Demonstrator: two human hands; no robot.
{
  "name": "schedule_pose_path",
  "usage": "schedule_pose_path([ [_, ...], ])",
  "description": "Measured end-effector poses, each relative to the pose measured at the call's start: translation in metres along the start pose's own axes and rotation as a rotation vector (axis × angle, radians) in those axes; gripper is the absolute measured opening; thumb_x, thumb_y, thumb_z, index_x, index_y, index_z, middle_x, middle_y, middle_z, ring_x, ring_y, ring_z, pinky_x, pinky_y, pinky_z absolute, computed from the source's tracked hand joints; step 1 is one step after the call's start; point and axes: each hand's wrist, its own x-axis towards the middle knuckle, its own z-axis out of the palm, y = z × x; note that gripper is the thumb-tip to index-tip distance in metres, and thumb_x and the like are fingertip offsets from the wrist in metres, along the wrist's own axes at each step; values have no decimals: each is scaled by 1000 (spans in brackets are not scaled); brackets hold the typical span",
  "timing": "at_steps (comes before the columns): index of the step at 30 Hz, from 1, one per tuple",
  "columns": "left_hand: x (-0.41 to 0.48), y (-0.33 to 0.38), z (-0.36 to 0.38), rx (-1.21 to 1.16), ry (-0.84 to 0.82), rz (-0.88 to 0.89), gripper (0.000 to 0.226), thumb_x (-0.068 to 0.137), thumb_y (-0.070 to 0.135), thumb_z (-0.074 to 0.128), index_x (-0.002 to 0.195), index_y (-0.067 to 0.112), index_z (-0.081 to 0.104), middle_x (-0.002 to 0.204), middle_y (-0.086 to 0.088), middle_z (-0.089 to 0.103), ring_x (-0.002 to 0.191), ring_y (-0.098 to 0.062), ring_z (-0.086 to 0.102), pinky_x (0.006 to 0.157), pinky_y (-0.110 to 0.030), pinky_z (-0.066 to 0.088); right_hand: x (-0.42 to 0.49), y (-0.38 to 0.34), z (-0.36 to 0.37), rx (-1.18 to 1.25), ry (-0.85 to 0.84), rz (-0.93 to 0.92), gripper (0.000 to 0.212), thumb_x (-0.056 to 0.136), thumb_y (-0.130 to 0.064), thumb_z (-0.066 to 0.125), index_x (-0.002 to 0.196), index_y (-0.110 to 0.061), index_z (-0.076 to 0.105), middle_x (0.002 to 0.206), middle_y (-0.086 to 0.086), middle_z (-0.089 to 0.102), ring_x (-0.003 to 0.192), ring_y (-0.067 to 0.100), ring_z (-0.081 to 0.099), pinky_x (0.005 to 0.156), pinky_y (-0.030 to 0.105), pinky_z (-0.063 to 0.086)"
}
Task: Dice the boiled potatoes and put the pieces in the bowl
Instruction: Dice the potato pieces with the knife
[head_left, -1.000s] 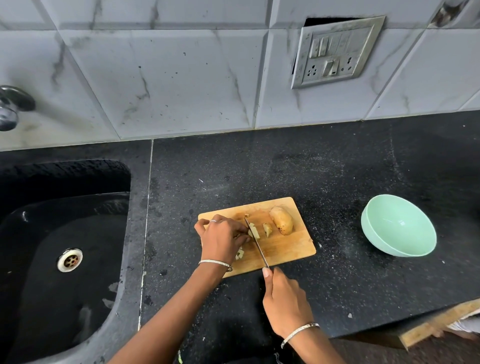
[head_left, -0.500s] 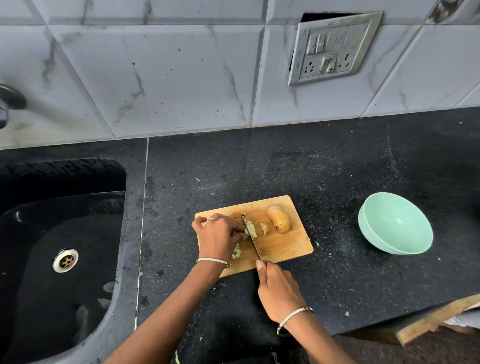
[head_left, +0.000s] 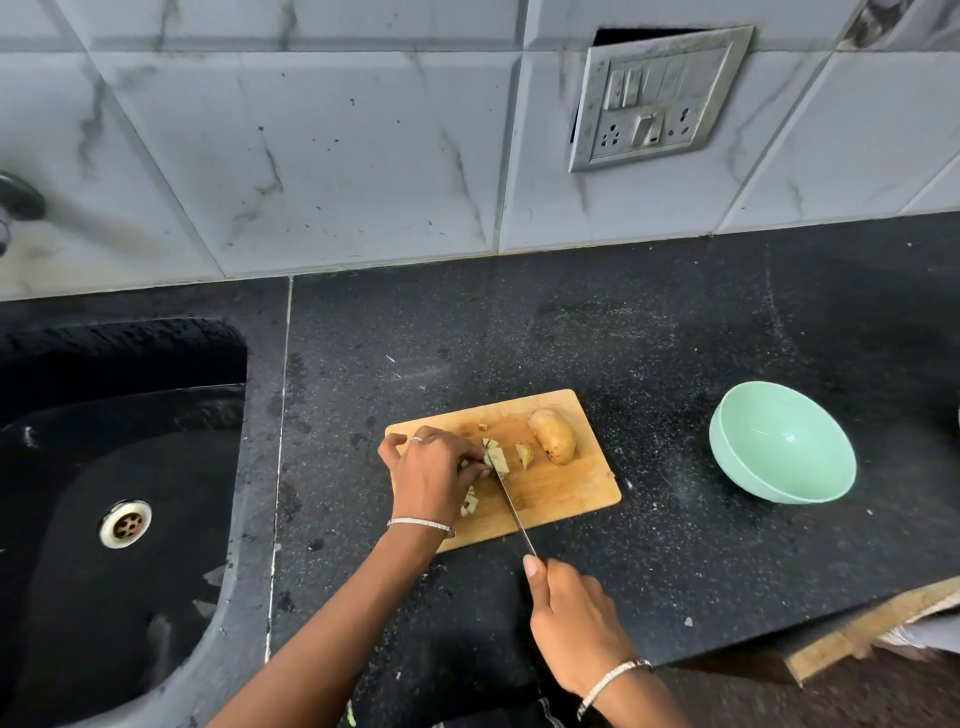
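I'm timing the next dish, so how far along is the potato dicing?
Early. Done: a few diced pieces lie on the cutting board. In hand: the left hand holds a potato chunk while the right hand holds the knife, its blade at that chunk. Left: a small wedge and a whole potato lie uncut, and the bowl shows no pieces yet.
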Motion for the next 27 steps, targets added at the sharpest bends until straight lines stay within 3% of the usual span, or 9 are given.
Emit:
schedule_pose_path([
  [7, 0, -4, -2, 35, 15, -24, 23, 76, 47, 72, 96, 38, 67, 100, 18, 68, 106, -10, 55, 96, -41, 18, -13, 20, -30, -64, 29, -21, 47, 100, -57, 15, 86, -27, 49, 87, -5, 58, 87, 18, 57, 77, 38, 47],
  [10, 1, -2, -6, 27, -8, 34, 33, 78, 41, 69, 110, 39, 62, 109, 19, 66, 112, -11, 53, 93, -37, 17, 2, 24, -32, -27, 113, -70, 49, 98, -57, 15, 83, -27, 50, 80, -5, 61, 80, 17, 60, 79, 40, 50],
  [14, 3, 5, -10, 83, -91, 126, 41, 78, 43, 68, 118, 43, 57, 117, 20, 60, 117, -11, 47, 93, -38, 18, 20, 17, -20, -39, 127, -65, 51, 100, -53, 14, 90, -23, 54, 88, -1, 64, 87, 24, 63, 79, 41, 49],
  [17, 4, 5, -10, 99, -108, 134, 34, 79, 46, 68, 112, 41, 61, 112, 19, 62, 115, -11, 47, 94, -40, 20, 25, 12, -6, -12, 83, -40, 49, 102, -51, 17, 94, -20, 55, 93, 4, 65, 94, 29, 63, 79, 40, 48],
  [22, 1, -1, -12, 112, -71, 123, 19, 78, 45, 70, 92, 35, 63, 95, 18, 62, 106, -11, 51, 90, -37, 17, 21, 4, 4, 110, 23, -76, 45, 104, -45, 23, 90, -18, 56, 92, 1, 64, 95, 24, 60, 82, 37, 45],
  [27, -1, -12, -21, 49, -33, 72, 12, 77, 35, 69, 85, 34, 61, 85, 19, 62, 99, -11, 55, 89, -39, 20, 20, 5, 3, 168, -23, -111, 47, 104, -46, 27, 82, -20, 59, 72, -9, 57, 78, 14, 59, 78, 34, 45],
])
